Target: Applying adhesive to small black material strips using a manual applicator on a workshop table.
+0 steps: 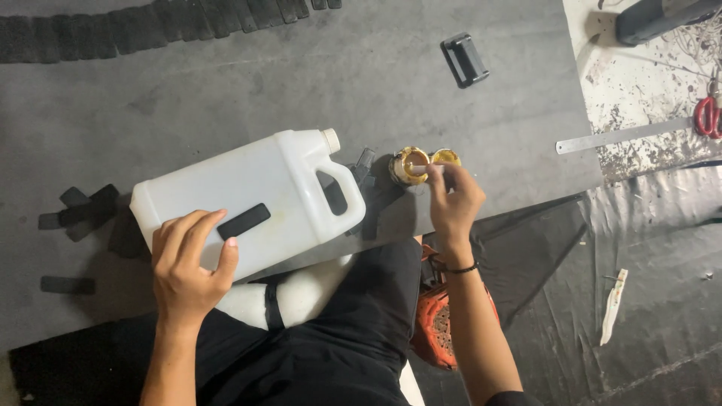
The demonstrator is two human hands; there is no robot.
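A white plastic jug [248, 192] with a handle and a capped spout lies on its side on a grey mat [301, 75]. My left hand [188, 263] rests on the jug's lower end, fingers next to a black strip [243, 221] stuck on its side. My right hand [451, 199] reaches to a small round tin [408, 164] with yellowish glue inside, fingertips at its rim. A yellow lid [447, 156] sits just right of the tin.
Black rubber strips [83, 210] lie at the mat's left edge, more along the top. A black buckle [466, 59] sits at upper right. A metal ruler [620, 135] and red scissors [707, 114] lie on a stained surface. An orange object [436, 331] is under my right arm.
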